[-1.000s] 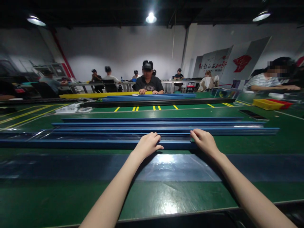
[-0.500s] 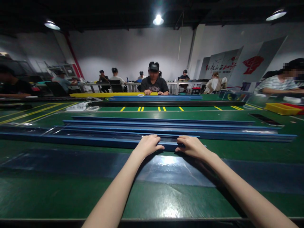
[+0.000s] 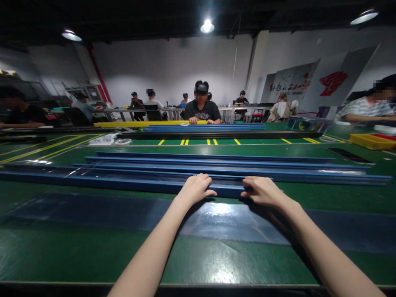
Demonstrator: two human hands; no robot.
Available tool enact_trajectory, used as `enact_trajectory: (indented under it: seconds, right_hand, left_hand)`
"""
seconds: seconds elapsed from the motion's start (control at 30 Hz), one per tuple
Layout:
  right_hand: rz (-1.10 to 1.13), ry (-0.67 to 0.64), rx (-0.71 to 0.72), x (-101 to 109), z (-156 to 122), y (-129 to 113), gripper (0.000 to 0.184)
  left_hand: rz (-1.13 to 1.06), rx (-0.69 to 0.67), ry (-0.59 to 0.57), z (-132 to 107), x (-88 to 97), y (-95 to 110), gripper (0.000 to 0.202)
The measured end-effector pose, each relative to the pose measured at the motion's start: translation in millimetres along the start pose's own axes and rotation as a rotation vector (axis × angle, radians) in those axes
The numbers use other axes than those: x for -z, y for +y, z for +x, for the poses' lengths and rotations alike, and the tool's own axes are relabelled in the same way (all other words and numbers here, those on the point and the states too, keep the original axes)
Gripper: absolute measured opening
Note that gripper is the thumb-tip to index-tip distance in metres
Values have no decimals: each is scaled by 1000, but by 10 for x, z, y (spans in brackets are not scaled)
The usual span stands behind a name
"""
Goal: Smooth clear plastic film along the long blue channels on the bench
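Note:
Several long blue strips lie side by side across the green table (image 3: 93, 255). The nearest blue strip (image 3: 123, 185) runs from the far left to about the middle. My left hand (image 3: 196, 188) rests on top of it with the fingers curled over its upper edge and the thumb on its front face. My right hand (image 3: 262, 191) grips the same strip's right end, fingers bent over it. A clear glossy film (image 3: 216, 218) lies on the table just in front of the strip, under both wrists.
A person in a dark shirt (image 3: 202, 109) sits opposite with hands on more blue strips (image 3: 204, 127) and a yellow strip (image 3: 139, 123). A yellow tray (image 3: 369, 141) stands at the right. Other people sit at tables behind and on both sides.
My right hand slid left along the strip toward my left hand, then back a little to the right. The left hand has stayed in place. My head turned slightly.

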State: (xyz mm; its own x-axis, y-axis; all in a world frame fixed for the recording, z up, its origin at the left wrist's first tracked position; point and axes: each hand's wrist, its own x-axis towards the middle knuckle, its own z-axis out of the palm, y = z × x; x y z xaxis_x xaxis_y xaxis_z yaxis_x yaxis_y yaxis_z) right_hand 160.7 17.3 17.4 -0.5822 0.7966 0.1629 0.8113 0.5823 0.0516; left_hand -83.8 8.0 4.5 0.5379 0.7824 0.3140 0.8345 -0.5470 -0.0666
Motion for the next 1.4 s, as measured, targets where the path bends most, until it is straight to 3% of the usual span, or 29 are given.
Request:
enact_trajectory:
  seconds: [0.23,0.47,0.8,1.4]
  right_hand:
    - [-15,13,-97,-8,-148,180,21]
    - [-33,24,-70,-64,-137,137,21]
    - [-42,27,-40,-144,-88,38,38]
    - [5,8,-49,-113,-92,15,32]
  left_hand:
    - [-37,-66,-27,0,12,-1,23]
    - [-61,-70,-40,-3,-16,-7,19]
    - [-28,-43,-61,1,0,5,21]
    - [4,-25,-98,3,4,-2,24]
